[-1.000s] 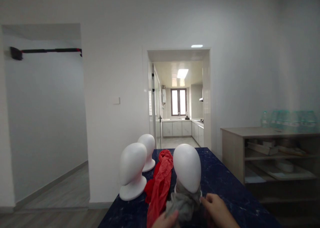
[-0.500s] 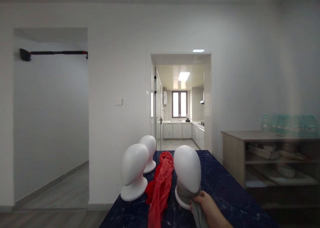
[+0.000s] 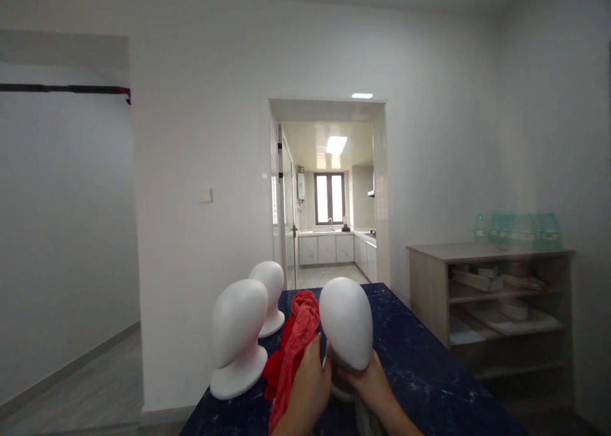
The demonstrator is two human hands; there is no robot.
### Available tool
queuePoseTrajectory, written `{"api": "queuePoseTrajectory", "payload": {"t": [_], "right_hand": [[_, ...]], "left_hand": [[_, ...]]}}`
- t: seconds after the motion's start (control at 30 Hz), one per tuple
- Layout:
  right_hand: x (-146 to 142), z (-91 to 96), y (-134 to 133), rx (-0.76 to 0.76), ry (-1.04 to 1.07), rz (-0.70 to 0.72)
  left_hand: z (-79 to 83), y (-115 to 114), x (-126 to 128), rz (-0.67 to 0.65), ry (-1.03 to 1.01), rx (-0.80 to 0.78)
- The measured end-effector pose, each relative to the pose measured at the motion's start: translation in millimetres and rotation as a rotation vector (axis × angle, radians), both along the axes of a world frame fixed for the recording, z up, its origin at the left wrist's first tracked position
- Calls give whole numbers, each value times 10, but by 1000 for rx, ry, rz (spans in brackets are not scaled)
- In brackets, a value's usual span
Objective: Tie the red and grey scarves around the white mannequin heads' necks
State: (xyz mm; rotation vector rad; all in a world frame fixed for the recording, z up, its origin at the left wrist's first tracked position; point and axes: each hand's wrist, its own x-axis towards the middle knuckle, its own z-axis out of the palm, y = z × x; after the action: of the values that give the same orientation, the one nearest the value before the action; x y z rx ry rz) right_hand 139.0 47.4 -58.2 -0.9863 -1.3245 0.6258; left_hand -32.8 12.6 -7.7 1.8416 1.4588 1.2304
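Note:
A white foam mannequin head (image 3: 346,321) stands at the right of the group, a grey scarf (image 3: 365,418) around its neck and hanging down in front. At the left side of the neck is my left hand (image 3: 312,375), thumb and fingers closed at the cloth's edge, the fingertips partly hidden. My right hand (image 3: 371,380) grips the grey scarf just under the head's right side. Beside my left hand, a red scarf (image 3: 301,324) lies in a long crumpled heap. Two more white mannequin heads, one nearer (image 3: 238,334) and one behind (image 3: 270,289), stand bare at the left.
All of these are on a dark blue marbled table (image 3: 405,347). To the right, a wooden shelf unit (image 3: 424,289) holds trays and papers, with several plastic bottles (image 3: 520,229) on top. Past the table's far edge, a doorway opens on a kitchen (image 3: 329,248).
My left hand has come into view and reached the neck's left side. My right hand has moved in closer under the head. The view has turned slightly right.

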Motion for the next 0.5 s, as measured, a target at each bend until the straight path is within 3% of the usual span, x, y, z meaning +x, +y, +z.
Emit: {"api": "queuePoseTrajectory", "payload": {"t": [0.07,0.17,0.27,0.37,0.43,0.5], "right_hand": [[-74,-11,62,28,42,-32],[-88,-13,109,31,71,-72],[-16,28,60,25,90,-86],[180,85,-60,0,136,-27],[454,143,-138,-53,164,-5],[883,271,-191,-64,184,-120]], "left_hand": [[-57,320,70,-56,-104,27],[-278,533,121,-219,-268,-41],[-444,487,78,-310,-317,4],[-464,329,49,-354,-238,86],[-439,242,72,-428,-188,148],[-417,196,117,-452,-171,193]]}}
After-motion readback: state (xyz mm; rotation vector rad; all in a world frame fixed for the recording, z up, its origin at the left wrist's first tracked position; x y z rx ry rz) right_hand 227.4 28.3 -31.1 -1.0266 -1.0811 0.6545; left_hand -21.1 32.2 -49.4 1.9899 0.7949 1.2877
